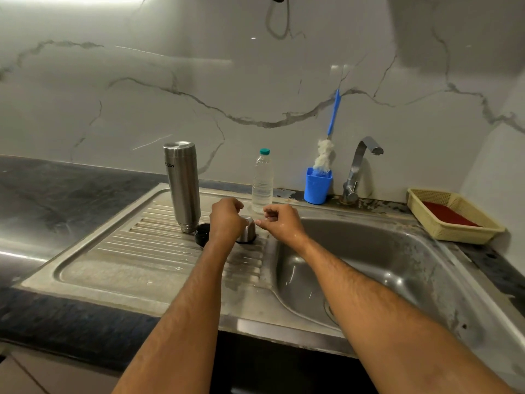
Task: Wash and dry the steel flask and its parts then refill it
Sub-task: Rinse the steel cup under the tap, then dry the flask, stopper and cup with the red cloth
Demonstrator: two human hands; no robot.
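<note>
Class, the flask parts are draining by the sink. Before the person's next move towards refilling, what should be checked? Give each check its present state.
1. Tall steel flask body stands inverted on the ribbed steel draining board: ok.
2. Flask is dry inside: cannot tell.
3. Small steel cup lid and black round stopper are on the board: ok.
4. Clear plastic water bottle with teal cap is upright beside the board: ok.
5. Left hand and right hand are free: cannot tell; fingers curled near the lid.
6. Hands are dry: not ok, right hand glistens.
</note>
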